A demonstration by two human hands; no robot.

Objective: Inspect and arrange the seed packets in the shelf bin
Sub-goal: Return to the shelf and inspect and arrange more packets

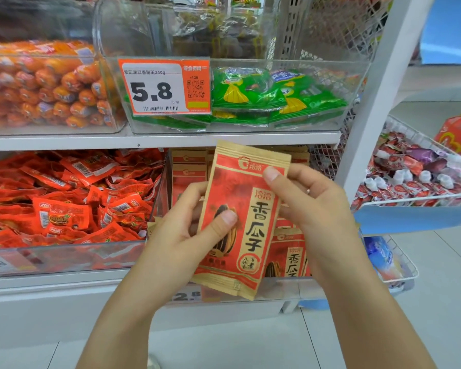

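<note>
Both the left hand (189,230) and right hand (306,201) pinch one seed packet (240,222) between thumb and fingers above the shelf bin (290,290), so a loosened pinch could drop it outside.

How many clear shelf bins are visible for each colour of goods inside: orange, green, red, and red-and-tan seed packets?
Orange sausages: 1 bin
Green packets: 1 bin
Red snack packets: 1 bin
Red-and-tan seed packets: 1 bin
Total: 4 bins
One more seed packet is out of its bin, held by the left hand and right hand.
</note>
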